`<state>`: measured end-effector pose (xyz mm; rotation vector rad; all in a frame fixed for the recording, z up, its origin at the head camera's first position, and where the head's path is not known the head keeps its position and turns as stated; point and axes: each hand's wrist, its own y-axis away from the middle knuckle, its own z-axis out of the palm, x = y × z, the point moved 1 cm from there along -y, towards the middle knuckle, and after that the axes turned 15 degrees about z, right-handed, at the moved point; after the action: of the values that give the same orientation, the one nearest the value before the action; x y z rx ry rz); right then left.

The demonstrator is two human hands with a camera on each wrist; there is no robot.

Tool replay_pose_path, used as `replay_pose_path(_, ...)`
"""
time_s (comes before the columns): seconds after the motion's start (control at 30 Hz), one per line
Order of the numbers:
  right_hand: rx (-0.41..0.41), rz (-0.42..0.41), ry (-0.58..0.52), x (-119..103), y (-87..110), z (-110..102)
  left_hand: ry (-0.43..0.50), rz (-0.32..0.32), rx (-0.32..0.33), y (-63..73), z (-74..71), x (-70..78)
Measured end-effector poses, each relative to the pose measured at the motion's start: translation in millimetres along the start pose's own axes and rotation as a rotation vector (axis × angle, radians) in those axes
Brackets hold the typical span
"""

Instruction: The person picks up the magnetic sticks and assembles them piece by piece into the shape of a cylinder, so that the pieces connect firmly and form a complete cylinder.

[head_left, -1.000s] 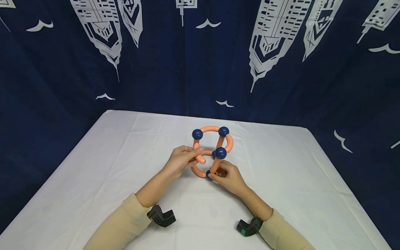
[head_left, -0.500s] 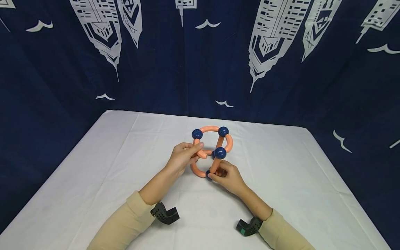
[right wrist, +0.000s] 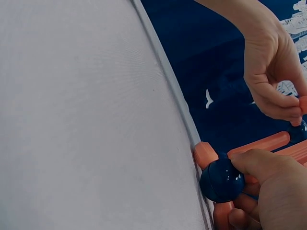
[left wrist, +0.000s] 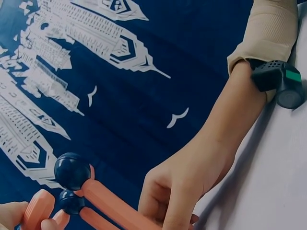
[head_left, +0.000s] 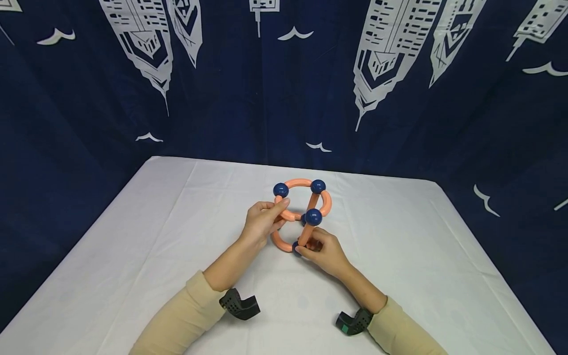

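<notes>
A frame of orange rods and dark blue balls stands on the white table. My left hand point(head_left: 261, 224) pinches a curved orange rod point(head_left: 287, 215) between thumb and fingers. One end of that rod lies by the back-left ball point(head_left: 281, 190); the other points at the front top ball point(head_left: 313, 217), a small gap between them. At the frame's front bottom, my right hand point(head_left: 327, 254) grips the lower ball point(right wrist: 221, 179) and the foot of an upright rod point(head_left: 306, 234). Part of the lower ring is hidden behind my left fingers.
White cloth covers the table point(head_left: 186, 212). Behind it hangs a navy curtain point(head_left: 266, 108) with white building and bird prints. Dark wrist cameras sit on both forearms, the left camera point(head_left: 239, 304) and the right camera point(head_left: 354, 322).
My left hand has shifted slightly up and right, swinging the free end of the curved rod up and closer to the front top ball. The right hand has stayed in place.
</notes>
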<state>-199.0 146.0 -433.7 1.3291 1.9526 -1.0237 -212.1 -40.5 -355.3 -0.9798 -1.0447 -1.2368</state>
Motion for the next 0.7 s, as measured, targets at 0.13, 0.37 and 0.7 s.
replay_pose_path(0.13, 0.004, -0.01, -0.001, -26, 5.0, -6, 0.028, -0.004, 0.038, 1.0, 5.1, -1.1)
replay_pose_path(0.37, 0.007, -0.018, -0.009, -40, 7.7, -9, 0.09, 0.006, 0.08, 6.8, 16.3, -1.5)
replay_pose_path(0.7, 0.012, -0.013, -0.004, -23, 4.7, -4, 0.115, 0.007, 0.108, 9.1, 25.2, -4.5)
